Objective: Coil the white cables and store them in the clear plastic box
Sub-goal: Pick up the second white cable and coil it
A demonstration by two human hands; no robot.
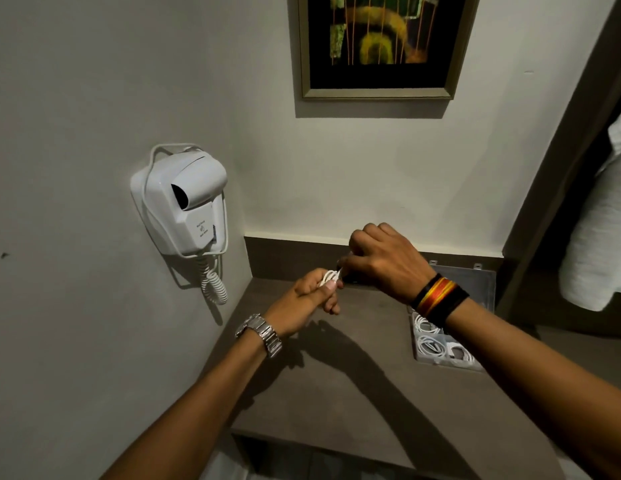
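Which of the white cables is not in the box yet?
The white cable pinched between the left hand and right hand, held above the counter. The other coiled cables already lie in compartments of the clear plastic box.

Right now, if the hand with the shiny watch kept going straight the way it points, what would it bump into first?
Probably the right hand. The left hand points up and right, holding the white cable, and the right hand's fingertips are right there pinching the same cable. Depth is hard to judge.

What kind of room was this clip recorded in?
Probably a hotel room's dressing nook: a wall-mounted hair dryer with a coiled cord, a framed picture above a narrow counter, and what looks like a white towel hanging at the right.
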